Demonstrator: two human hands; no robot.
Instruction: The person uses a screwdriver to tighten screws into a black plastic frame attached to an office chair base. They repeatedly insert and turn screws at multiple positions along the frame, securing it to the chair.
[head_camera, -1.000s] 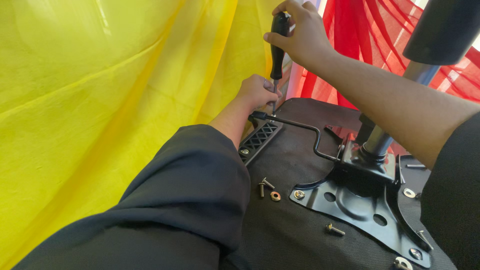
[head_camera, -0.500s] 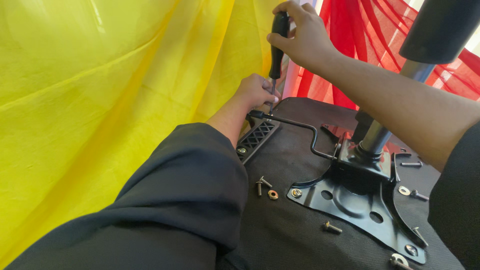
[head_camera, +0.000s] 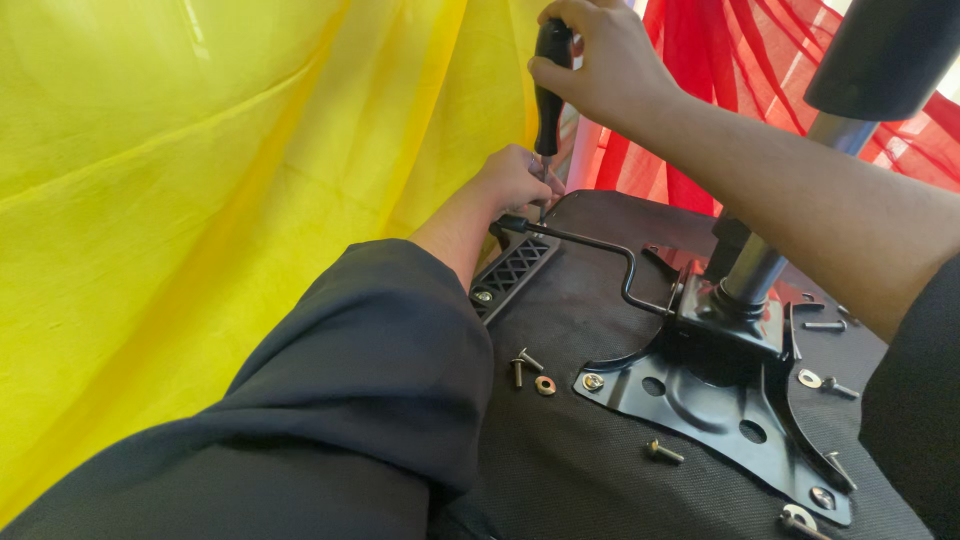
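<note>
My right hand (head_camera: 600, 65) grips the black handle of a screwdriver (head_camera: 549, 95), held upright at the far edge of an upturned dark chair seat (head_camera: 580, 470). My left hand (head_camera: 515, 180) is closed around the screwdriver's lower shaft and tip, just above a black ribbed armrest bracket (head_camera: 512, 272). What sits under the tip is hidden by my fingers. A black metal mounting plate (head_camera: 700, 395) with a gas cylinder (head_camera: 755, 265) stands to the right, and a bent black lever rod (head_camera: 600, 250) runs from it toward my left hand.
Loose bolts (head_camera: 522, 365), a washer (head_camera: 545, 385) and another bolt (head_camera: 663, 452) lie on the seat underside; more bolts (head_camera: 825, 325) lie at the right. Yellow fabric (head_camera: 200, 200) hangs on the left, red fabric (head_camera: 760, 70) at the back. A black chair part (head_camera: 885, 55) looms upper right.
The view shifted slightly; my hands and the screwdriver stay at the same spot on the bracket, with my right hand's grip turned a little on the handle.
</note>
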